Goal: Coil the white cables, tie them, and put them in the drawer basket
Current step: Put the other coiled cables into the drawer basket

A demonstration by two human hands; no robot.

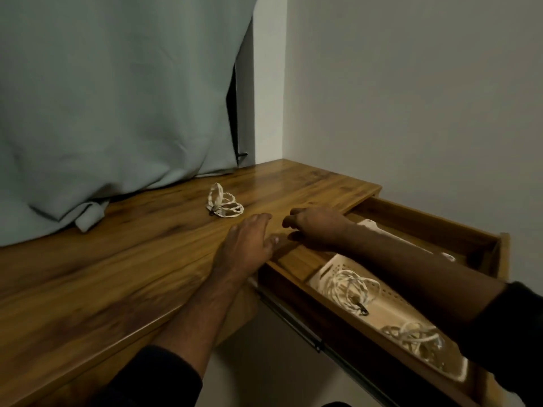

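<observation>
A coiled, tied white cable [224, 203] lies on the wooden desk [117, 259], a hand's length beyond both hands. My left hand [249, 242] lies flat on the desk near its right edge, fingers straight. My right hand [314, 227] hovers over the desk corner beside it, fingers loosely curled, holding nothing. The drawer [435, 227] stands pulled out at the right. In it sits a white perforated basket [329, 267] holding two coiled white cables, one [349, 287] towards the back and one [414, 337] towards the front.
A grey-green curtain [117, 98] drapes onto the back of the desk at the left. A white object [370, 224] lies in the drawer's far part, partly under my right forearm. White walls close the corner behind and to the right.
</observation>
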